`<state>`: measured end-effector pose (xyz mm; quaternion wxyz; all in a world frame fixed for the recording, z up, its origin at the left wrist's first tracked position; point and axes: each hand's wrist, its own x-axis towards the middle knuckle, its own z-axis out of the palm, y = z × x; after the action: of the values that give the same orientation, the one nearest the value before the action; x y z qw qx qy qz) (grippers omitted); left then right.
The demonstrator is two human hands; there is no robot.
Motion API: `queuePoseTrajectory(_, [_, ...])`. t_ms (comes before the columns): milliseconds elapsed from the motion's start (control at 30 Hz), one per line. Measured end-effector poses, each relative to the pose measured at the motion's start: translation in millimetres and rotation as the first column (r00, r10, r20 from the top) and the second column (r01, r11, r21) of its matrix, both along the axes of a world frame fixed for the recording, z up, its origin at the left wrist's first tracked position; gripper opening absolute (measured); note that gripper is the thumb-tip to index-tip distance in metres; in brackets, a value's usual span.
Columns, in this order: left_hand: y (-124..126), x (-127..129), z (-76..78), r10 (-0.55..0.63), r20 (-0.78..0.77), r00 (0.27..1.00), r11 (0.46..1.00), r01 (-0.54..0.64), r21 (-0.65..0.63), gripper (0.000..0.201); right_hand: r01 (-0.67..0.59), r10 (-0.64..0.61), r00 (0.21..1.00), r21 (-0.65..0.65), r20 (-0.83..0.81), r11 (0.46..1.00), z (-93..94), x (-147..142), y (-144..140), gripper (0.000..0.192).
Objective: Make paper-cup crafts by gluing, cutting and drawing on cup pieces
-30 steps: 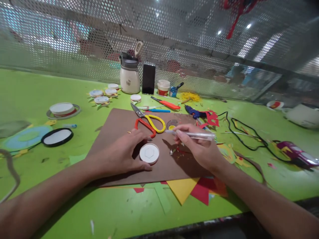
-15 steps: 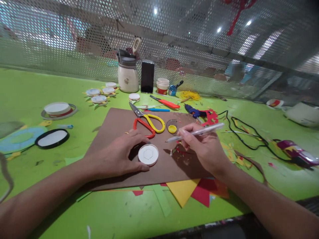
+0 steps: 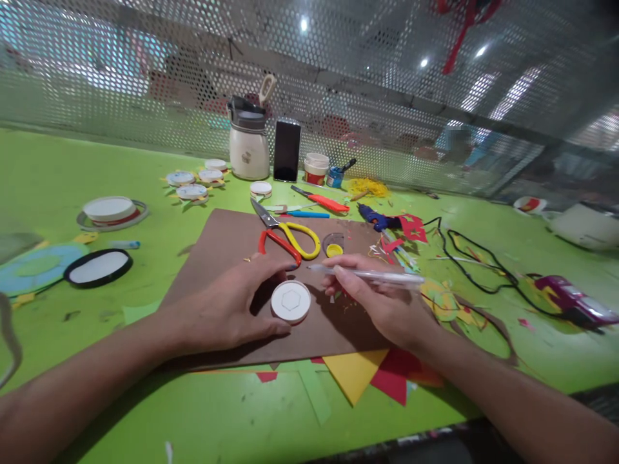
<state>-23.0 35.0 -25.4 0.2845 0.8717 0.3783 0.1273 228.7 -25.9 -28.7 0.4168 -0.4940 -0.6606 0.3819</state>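
Note:
A small white round disc (image 3: 291, 301) with a hexagon drawn on its face lies on the brown board (image 3: 213, 351). Curved around its left side is my left hand (image 3: 236, 293), thumb by the near rim and index finger apart from the far rim. My right hand (image 3: 382, 299) grips a clear-barrelled pen (image 3: 387, 277), its tip pointing left, just above and to the right of the disc. Beyond my hands, scissors (image 3: 290, 238) with one red and one yellow handle lie open on the board, beside a small yellow cap (image 3: 334, 250).
Behind the board lie an orange-red cutter (image 3: 329, 203) and a blue pen (image 3: 308, 213). A glue gun (image 3: 374, 217) and a black cord (image 3: 471, 267) lie right. A white jug (image 3: 249, 151) and phone (image 3: 287, 151) stand before the mesh. Paper scraps (image 3: 358, 374) poke from under the board.
My right hand has moved left and the pen has tilted flatter, its tip nearer the disc. The disc sits very slightly further right. My left hand has hardly moved.

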Motion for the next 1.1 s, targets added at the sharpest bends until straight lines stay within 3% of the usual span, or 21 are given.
queuePoseTrajectory(133, [-1.6,1.9,0.4,0.043,-0.023,0.999,0.999,-0.043,0.000,0.080,0.082,-0.086,0.990,0.042,0.111,0.996,2.6,1.7,1.1,0.022])
queuePoseTrajectory(333, [-3.1,4.6,-3.9,0.068,-0.037,0.997,0.998,-0.068,0.019,0.066,0.135,-0.132,0.990,-0.052,0.058,0.990,5.3,-7.3,-4.5,0.016])
queuePoseTrajectory(600, [-9.4,12.7,1.4,0.007,-0.047,0.999,0.999,-0.005,0.049,0.049,-0.011,0.011,0.997,0.008,-0.083,1.000,2.6,-13.8,-0.3,0.011])
queuePoseTrajectory(867, [-9.1,13.0,2.2,-0.060,0.017,0.998,0.998,0.059,0.024,0.047,0.074,-0.083,0.981,-0.062,-0.173,0.995,8.9,-10.0,1.2,0.024])
queuePoseTrajectory(967, [-8.0,14.6,-0.1,-0.048,-0.007,0.999,0.998,0.048,0.044,0.056,0.092,-0.098,0.986,-0.052,-0.135,0.994,8.5,-10.7,0.6,0.034])
queuePoseTrajectory(1100, [-9.3,16.6,-2.5,-0.049,-0.057,0.997,0.996,0.053,0.075,0.052,0.055,-0.058,0.995,-0.038,-0.081,0.998,2.8,-9.8,-0.6,0.033])
